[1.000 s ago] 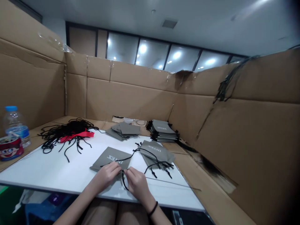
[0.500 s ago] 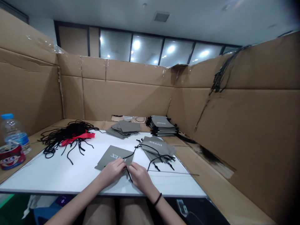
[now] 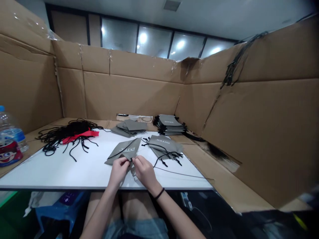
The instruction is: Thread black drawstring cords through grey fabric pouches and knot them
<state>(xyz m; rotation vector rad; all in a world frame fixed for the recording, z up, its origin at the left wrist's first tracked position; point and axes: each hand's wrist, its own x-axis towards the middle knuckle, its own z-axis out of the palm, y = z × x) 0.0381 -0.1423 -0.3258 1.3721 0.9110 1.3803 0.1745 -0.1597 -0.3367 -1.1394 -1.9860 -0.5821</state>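
Observation:
A grey drawstring pouch printed INTEX (image 3: 124, 150) lies at the middle of the white board, its lower corner gathered up between my hands. My left hand (image 3: 119, 171) pinches the pouch's lower edge. My right hand (image 3: 145, 172) meets it there, its fingertips pinching a thin black cord (image 3: 131, 160) at the pouch's edge. Another pouch (image 3: 163, 144), with black cords trailing over it, lies just beyond my right hand. A tangled heap of black cords (image 3: 67, 132) with a red strip (image 3: 80, 133) lies to the left, apart from both hands.
The white board (image 3: 74, 177) is walled by brown cardboard sheets (image 3: 129, 94). A loose pile of grey pouches (image 3: 129, 126) and a neat stack (image 3: 169, 121) sit at its far edge. A water bottle (image 3: 10, 129) and a printed can (image 3: 8, 153) stand at the left.
The view has tilted down, so everything sits higher in the picture. The pouch has turned, with a cord now across its face, and my hands have drawn closer together at its lower edge.

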